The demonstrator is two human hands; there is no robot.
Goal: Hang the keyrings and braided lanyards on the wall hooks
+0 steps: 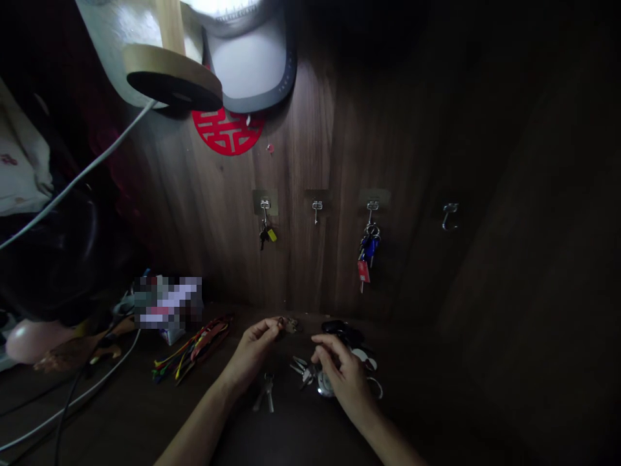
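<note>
At the back of the dark tabletop, my left hand [255, 343] pinches a small metal key ring [292, 325] between thumb and fingers; what hangs from it is too dim to make out. My right hand [342, 372] is loosely curled, fingers apart, with nothing visible in it. It is over or beside a bunch of silver keys [304, 371] and a round shiny metal piece [325, 386], partly covering them. Between my forearms lies another pair of keys [265, 395]. Behind my right hand are a black object [342, 331], pale round tags [363, 356] and a large ring [375, 388].
Metal hooks line the wooden wall: one holds keys with a yellow tag [272, 235], another a blue key bunch [370, 246]; a hook [317, 206] between them and one [450, 217] at right are bare. Colourful cords [198, 346] lie left. A lamp [174, 74] overhangs.
</note>
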